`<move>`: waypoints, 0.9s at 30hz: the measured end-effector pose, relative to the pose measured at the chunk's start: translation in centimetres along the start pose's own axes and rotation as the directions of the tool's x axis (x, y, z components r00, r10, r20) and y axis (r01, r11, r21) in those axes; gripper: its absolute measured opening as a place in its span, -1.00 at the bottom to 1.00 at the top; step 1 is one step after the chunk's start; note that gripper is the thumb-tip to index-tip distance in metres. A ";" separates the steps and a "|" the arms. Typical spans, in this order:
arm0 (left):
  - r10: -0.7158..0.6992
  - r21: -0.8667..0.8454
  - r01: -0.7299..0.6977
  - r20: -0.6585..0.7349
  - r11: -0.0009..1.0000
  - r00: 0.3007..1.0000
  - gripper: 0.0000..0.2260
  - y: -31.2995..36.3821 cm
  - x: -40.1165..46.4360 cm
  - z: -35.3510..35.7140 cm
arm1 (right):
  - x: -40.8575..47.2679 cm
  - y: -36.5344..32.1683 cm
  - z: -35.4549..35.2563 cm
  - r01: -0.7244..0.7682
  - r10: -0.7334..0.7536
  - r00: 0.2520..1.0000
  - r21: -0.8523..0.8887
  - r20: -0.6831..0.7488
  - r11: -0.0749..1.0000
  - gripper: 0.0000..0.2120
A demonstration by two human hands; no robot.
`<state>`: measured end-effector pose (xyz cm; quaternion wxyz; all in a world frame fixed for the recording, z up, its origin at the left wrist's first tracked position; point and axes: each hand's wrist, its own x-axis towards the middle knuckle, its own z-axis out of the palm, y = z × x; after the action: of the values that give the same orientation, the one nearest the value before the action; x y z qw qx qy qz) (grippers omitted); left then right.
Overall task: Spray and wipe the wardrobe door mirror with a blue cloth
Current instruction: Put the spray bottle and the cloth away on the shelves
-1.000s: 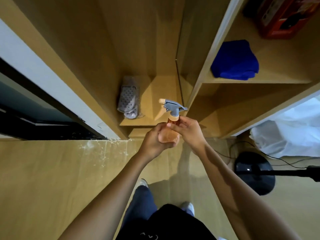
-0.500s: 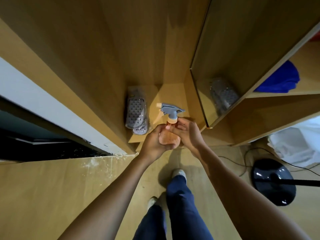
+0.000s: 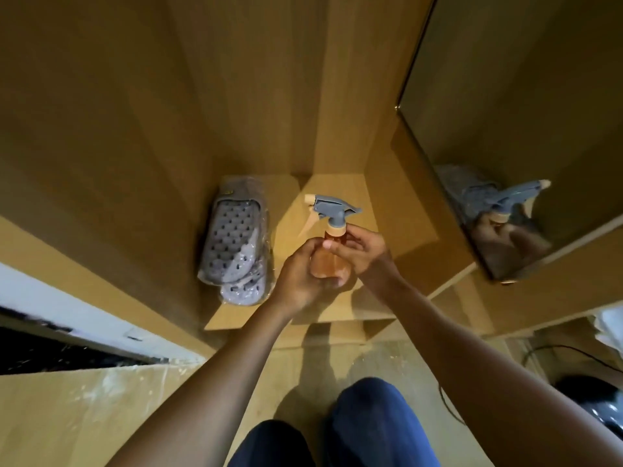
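I am gripping the bottle (image 3: 328,261) in my left hand (image 3: 300,278), right hand (image 3: 362,251) pinching its neck; the mirror (image 3: 512,129) has swung into view right, so spraying can start.

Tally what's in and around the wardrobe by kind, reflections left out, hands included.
Spray bottle: 1
Bagged slippers: 1 pack
Mirror: 1
Hands: 2, left hand round the bottle's body, right hand at its neck
Fan base: 1
Total: 6
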<state>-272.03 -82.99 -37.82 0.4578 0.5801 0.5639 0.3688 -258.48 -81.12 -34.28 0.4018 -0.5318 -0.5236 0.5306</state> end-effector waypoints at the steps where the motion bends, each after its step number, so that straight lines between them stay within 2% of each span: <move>1: 0.027 0.000 -0.027 -0.006 1.000 1.000 -0.46 -1.5 1.0 0.5 | 1.2 1.6 0.1 0.008 -0.008 1.000 0.007 -0.003 1.000 -0.78; 6: 0.128 0.026 -0.127 -0.070 0.992 0.989 -0.39 -9.0 7.0 2.9 | 6.6 9.1 0.0 0.177 -0.177 0.984 -0.011 -0.034 0.984 -0.80; 11: 0.183 0.086 -0.174 -0.111 0.981 0.977 -0.37 -12.6 11.3 4.2 | 10.6 12.8 -0.3 0.297 -0.304 0.951 -0.110 -0.054 0.949 -0.83; 15: 0.235 0.117 -0.224 -0.088 0.967 0.968 -0.38 -13.7 13.3 4.2 | 12.5 14.1 -0.8 0.282 -0.287 0.954 -0.061 -0.082 0.957 -0.79; 18: 0.222 0.141 -0.206 -0.109 0.968 0.969 -0.40 -14.0 14.1 4.2 | 13.6 14.5 -0.8 0.251 -0.254 0.965 -0.039 -0.068 0.967 -0.78; 21: 0.210 0.135 -0.192 -0.134 0.972 0.968 -0.47 -14.1 15.4 4.4 | 15.1 14.4 -0.9 0.250 -0.253 0.967 -0.067 -0.040 0.966 -0.81; 27: 0.198 0.144 -0.174 -0.175 0.974 0.965 -0.43 -14.5 17.9 4.5 | 17.5 14.7 -1.1 0.248 -0.252 0.967 -0.101 -0.027 0.964 -0.79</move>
<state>-270.77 -66.57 -54.49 0.3281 0.6210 0.5699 0.4266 -257.40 -65.70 -51.10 0.4496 -0.4906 -0.6035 0.4393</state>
